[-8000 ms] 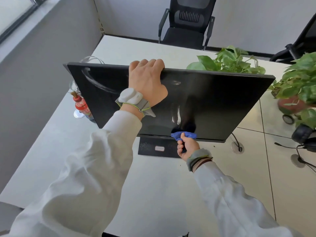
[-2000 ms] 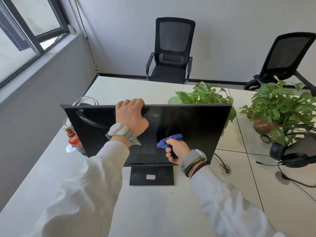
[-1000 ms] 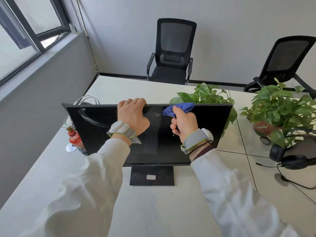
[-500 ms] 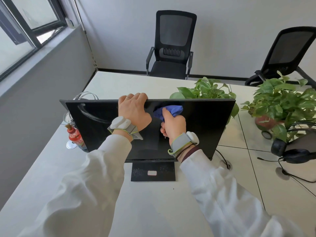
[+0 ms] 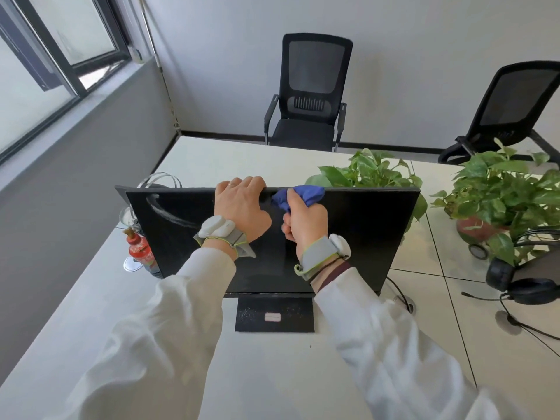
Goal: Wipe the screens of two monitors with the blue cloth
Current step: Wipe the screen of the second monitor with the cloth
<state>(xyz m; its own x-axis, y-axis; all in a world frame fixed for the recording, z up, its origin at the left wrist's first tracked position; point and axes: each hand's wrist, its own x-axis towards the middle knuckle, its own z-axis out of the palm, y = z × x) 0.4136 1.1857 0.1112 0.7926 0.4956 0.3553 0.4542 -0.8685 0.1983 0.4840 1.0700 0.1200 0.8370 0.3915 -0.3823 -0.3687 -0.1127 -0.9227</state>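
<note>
One black monitor [image 5: 363, 234] stands on a square base on the white desk, its dark screen facing me with a curved smear at the upper left. My left hand [image 5: 242, 207] grips the screen's top edge near the middle, fingers curled over it. Just to the right, my right hand [image 5: 304, 221] holds the bunched blue cloth [image 5: 300, 195] against the screen at its top edge. A second monitor is not in view.
A red-capped bottle [image 5: 139, 248] and a wire loop sit behind the monitor's left side. Two potted plants [image 5: 497, 192] stand behind and to the right. A black headset [image 5: 521, 283] lies at the right. A cable runs to a desk grommet [image 5: 409, 304]. Two office chairs stand beyond the desk.
My right hand swept the cloth from mid-screen up to the top edge, then left along it towards my left hand. My left hand has kept its grip on the top edge.
</note>
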